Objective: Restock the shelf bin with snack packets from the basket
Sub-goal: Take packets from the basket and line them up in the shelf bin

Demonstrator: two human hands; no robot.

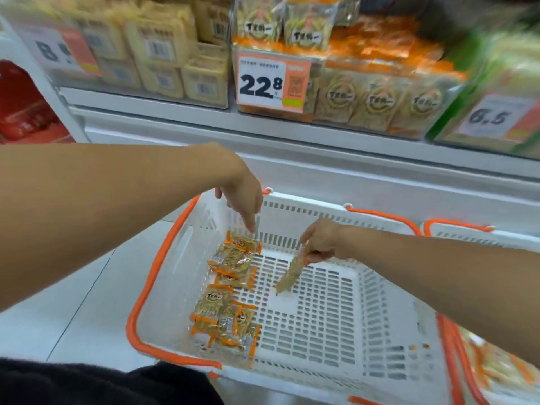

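Observation:
A white slotted basket [336, 323] with orange handles sits low in front of the shelf. Several small snack packets [230, 290], clear with orange edges, lie along its left side. My left hand [242, 200] reaches down into the basket, fingers pointing at the top packet and just touching it. My right hand [321, 241] pinches one snack packet [290, 276] by its upper end, so it hangs above the basket floor. The shelf bin [377, 97] with the same packets stands above, behind a 22.8 price tag [273, 83].
A second basket [482, 361] holding orange-edged packets stands at the right. Bins of yellow packets [163, 54] and green packets [502, 83] flank the target bin. A white shelf ledge [321, 171] juts out above the basket. Pale floor tiles lie at the left.

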